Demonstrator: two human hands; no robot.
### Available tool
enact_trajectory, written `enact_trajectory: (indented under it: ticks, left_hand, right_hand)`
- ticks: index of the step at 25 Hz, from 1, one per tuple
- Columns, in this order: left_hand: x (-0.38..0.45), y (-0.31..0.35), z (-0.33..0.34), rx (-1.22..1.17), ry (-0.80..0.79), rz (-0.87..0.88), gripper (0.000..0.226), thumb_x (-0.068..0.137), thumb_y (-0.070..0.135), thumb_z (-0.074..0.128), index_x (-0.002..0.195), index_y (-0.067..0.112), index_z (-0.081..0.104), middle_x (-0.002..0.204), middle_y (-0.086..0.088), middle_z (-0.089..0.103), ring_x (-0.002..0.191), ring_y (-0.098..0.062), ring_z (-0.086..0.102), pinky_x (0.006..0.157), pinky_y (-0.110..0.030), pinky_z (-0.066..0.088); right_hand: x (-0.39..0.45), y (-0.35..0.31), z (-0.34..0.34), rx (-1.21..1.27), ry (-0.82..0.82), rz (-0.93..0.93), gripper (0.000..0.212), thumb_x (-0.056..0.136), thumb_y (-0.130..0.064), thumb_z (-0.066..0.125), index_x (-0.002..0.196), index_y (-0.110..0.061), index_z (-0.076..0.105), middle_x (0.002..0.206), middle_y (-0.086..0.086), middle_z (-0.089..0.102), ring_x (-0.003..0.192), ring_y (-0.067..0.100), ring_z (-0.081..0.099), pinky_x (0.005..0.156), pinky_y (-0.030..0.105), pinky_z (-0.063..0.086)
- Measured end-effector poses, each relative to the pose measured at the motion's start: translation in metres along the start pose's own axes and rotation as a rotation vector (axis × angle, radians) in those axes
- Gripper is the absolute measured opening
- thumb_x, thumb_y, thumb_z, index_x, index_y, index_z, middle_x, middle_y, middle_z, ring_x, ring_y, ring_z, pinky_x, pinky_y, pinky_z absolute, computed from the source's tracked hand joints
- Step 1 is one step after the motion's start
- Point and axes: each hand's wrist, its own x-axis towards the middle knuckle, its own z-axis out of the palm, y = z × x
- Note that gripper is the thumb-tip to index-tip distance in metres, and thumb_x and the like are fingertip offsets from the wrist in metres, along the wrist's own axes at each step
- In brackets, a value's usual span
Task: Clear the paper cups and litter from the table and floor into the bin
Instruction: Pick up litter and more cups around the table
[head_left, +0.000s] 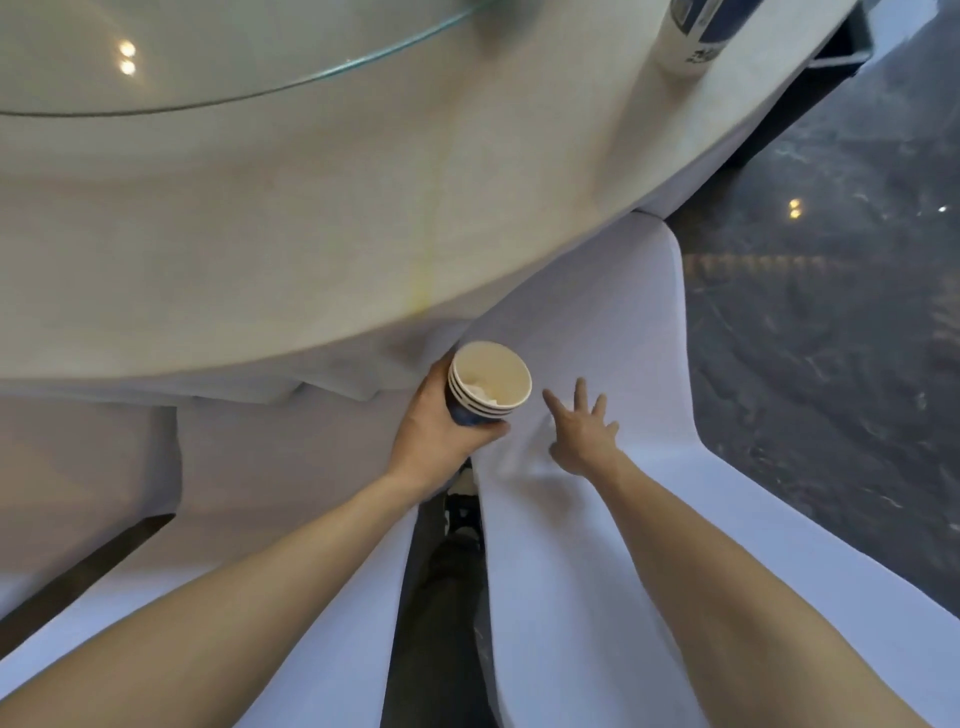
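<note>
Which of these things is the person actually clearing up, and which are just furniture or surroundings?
Part of the job:
nested stack of blue-and-white paper cups in the left hand
lone blue-and-white paper cup on the table

Just there:
round glass turntable
white tablecloth
white-covered chair

We see matt paper cups (488, 384), stacked, below the table (260, 234) with its matt white cloth; glossy glass disc (208, 52) above it; smooth cloth chair cover (597, 322) beside.

Glass turntable (249, 57), 11 o'clock, on white tablecloth (311, 234); white-covered chairs (597, 322), 5 and 7 o'clock; dark patterned floor (831, 338), 3 o'clock.
</note>
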Motion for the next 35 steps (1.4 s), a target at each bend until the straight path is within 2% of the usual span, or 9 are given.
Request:
enact_trajectory:
  ticks: [3,5,8,11,18,23,27,32,35]
  left_hand:
    - [0.001,-0.008,0.006,0.035,-0.020,-0.019,0.087,0.064,0.025,0.099,0.138,0.029,0.053,0.132,0.006,0.067,0.126,-0.015,0.063,0.105,-0.033,0.051]
    - [0.005,-0.009,0.010,0.063,-0.045,-0.026,0.085,0.064,0.027,0.098,0.136,0.030,0.053,0.131,0.007,0.067,0.124,-0.014,0.062,0.103,-0.034,0.051]
    - [0.008,0.001,0.008,0.088,-0.071,-0.012,0.085,0.064,0.026,0.098,0.136,0.031,0.053,0.132,0.007,0.066,0.124,-0.014,0.061,0.103,-0.033,0.051]
    - [0.007,0.018,0.007,0.104,-0.083,-0.012,0.087,0.063,0.027,0.098,0.137,0.032,0.053,0.133,0.008,0.065,0.125,-0.014,0.061,0.103,-0.033,0.051]
    - [-0.031,0.087,0.004,0.164,-0.164,0.033,0.081,0.063,0.026,0.096,0.131,0.034,0.053,0.127,0.010,0.065,0.123,-0.015,0.062,0.107,-0.045,0.053]
    - [-0.059,0.146,-0.001,0.190,-0.180,0.129,0.079,0.066,0.023,0.096,0.133,0.026,0.053,0.126,0.005,0.065,0.119,-0.019,0.062,0.098,-0.039,0.052]
    - [-0.073,0.190,0.000,0.140,-0.152,0.223,0.079,0.067,0.024,0.095,0.135,0.026,0.054,0.123,0.007,0.066,0.114,-0.017,0.064,0.088,-0.032,0.051]
    - [-0.088,0.226,0.013,0.163,-0.144,0.345,0.081,0.069,0.028,0.095,0.139,0.025,0.054,0.124,0.005,0.066,0.112,-0.014,0.063,0.076,-0.009,0.042]
    - [-0.099,0.232,0.024,0.134,-0.129,0.366,0.085,0.067,0.034,0.096,0.139,0.030,0.052,0.127,0.005,0.067,0.116,-0.017,0.065,0.091,-0.026,0.055]
  right_hand:
    - [0.015,0.007,0.020,0.028,-0.047,-0.007,0.076,0.088,0.001,0.053,0.153,-0.030,0.030,0.161,0.016,0.011,0.134,0.046,0.043,0.098,0.052,0.050]
    - [0.020,0.015,0.026,0.026,-0.101,-0.043,0.055,0.090,-0.001,0.053,0.143,-0.016,0.047,0.143,0.016,0.036,0.118,0.039,0.057,0.090,0.043,0.054]
    - [0.017,0.024,0.026,-0.055,-0.122,-0.098,0.034,0.093,-0.002,0.048,0.123,-0.008,0.063,0.130,0.014,0.053,0.115,0.035,0.061,0.091,0.037,0.051]
    - [-0.003,0.025,-0.001,0.045,-0.070,-0.089,0.028,0.092,-0.003,0.047,0.116,-0.009,0.062,0.124,0.013,0.057,0.108,0.036,0.062,0.084,0.036,0.049]
    - [-0.103,0.025,-0.146,0.670,0.354,0.008,0.014,0.097,-0.023,0.048,0.107,-0.014,0.051,0.100,0.005,0.062,0.089,0.031,0.061,0.066,0.038,0.046]
    - [-0.190,0.006,-0.226,0.945,0.568,-0.156,0.020,0.096,-0.039,0.060,0.096,-0.020,0.055,0.086,-0.002,0.065,0.085,0.023,0.067,0.073,0.046,0.057]
    - [-0.241,0.001,-0.244,0.825,0.673,-0.260,0.021,0.092,-0.039,0.067,0.095,-0.018,0.067,0.096,0.000,0.070,0.087,0.016,0.064,0.074,0.032,0.051]
    - [-0.272,0.023,-0.231,0.582,0.684,-0.370,0.020,0.098,-0.022,0.062,0.112,-0.016,0.074,0.128,-0.001,0.059,0.109,0.018,0.060,0.095,0.035,0.052]
    - [-0.292,0.035,-0.235,0.573,0.727,-0.395,0.027,0.103,-0.025,0.051,0.127,-0.018,0.061,0.132,-0.002,0.056,0.108,0.014,0.058,0.095,0.036,0.052]
